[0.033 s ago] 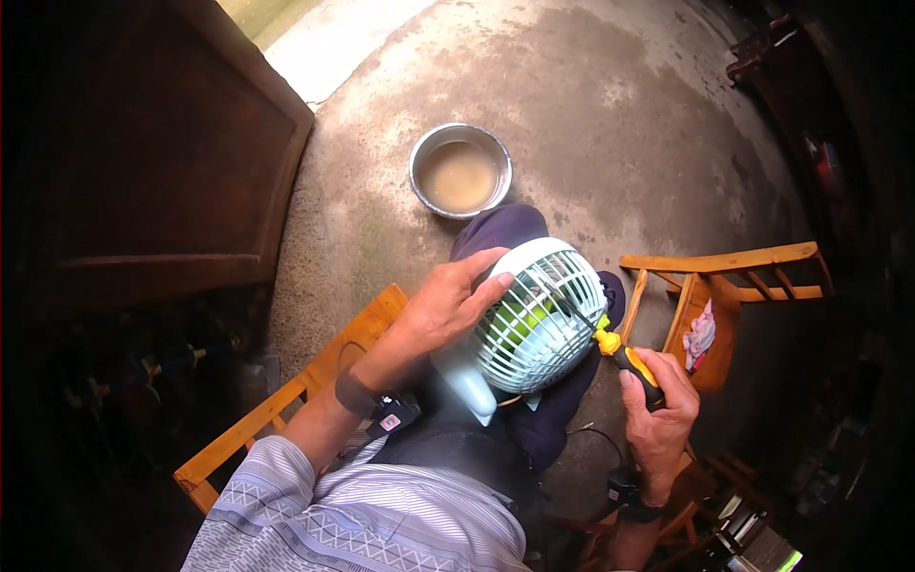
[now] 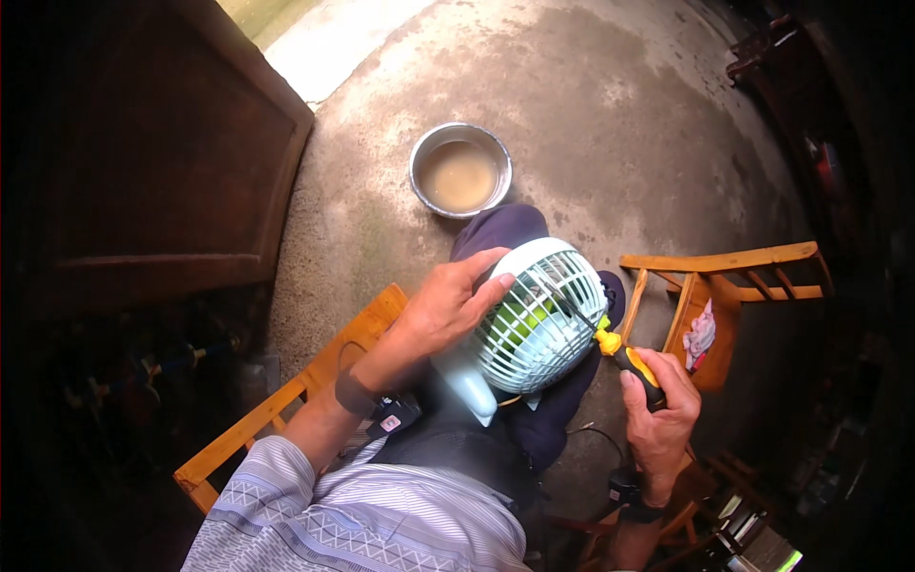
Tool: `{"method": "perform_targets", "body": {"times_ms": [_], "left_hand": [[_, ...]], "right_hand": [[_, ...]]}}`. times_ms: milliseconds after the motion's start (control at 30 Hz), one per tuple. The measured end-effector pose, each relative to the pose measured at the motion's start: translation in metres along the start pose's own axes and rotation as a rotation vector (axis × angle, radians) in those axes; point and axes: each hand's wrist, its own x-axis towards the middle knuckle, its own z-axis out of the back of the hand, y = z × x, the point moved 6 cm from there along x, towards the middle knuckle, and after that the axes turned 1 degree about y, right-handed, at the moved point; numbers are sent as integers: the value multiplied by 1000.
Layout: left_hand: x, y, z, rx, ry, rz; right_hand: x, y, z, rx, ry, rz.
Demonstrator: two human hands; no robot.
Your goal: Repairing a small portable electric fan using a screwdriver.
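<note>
A small pale-blue fan [image 2: 545, 357] rests on my lap, its slatted grille turned up and to the right. Green and pale-blue parts show through the slats. My left hand [image 2: 456, 303] is closed on the grille's rim, thumb and fingers against the edge. In my right hand [image 2: 664, 410] is a screwdriver [image 2: 637, 370] with a yellow and black handle. Its dark shaft reaches between the slats into the fan; where the tip sits I cannot make out. The fan's stand [image 2: 467, 383] points toward my body.
On the concrete floor ahead stands a metal pot [image 2: 416, 181] of cloudy water. A wooden chair [image 2: 729, 255] at the right bears a pink cloth [image 2: 701, 331]. Wooden rails [image 2: 286, 400] run beside my left arm. A dark wooden door [image 2: 181, 162] fills the left; a cable [image 2: 600, 431] hangs near my right wrist.
</note>
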Motion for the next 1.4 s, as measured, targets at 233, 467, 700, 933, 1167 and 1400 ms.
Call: {"method": "perform_targets", "body": {"times_ms": [233,467,700,933,1167,1400], "left_hand": [[-8,-19,0,170,-57,-85],[-19,-29,-5,291,-96,-147],[-23,-32,-11,284,-107,-210],[-27,-33,-14,302,-131,-253],[-28,-32,-14,311,-136,-228],[-27,-29,-15,315,-138,-235]], "right_hand": [[-2,10,9,-64,27,14],[-11,23,17,-103,44,24],[-14,27,19,-108,41,65],[-16,19,4,-44,54,51],[-20,13,-11,-25,-20,52],[-20,14,-10,-64,-94,87]]}}
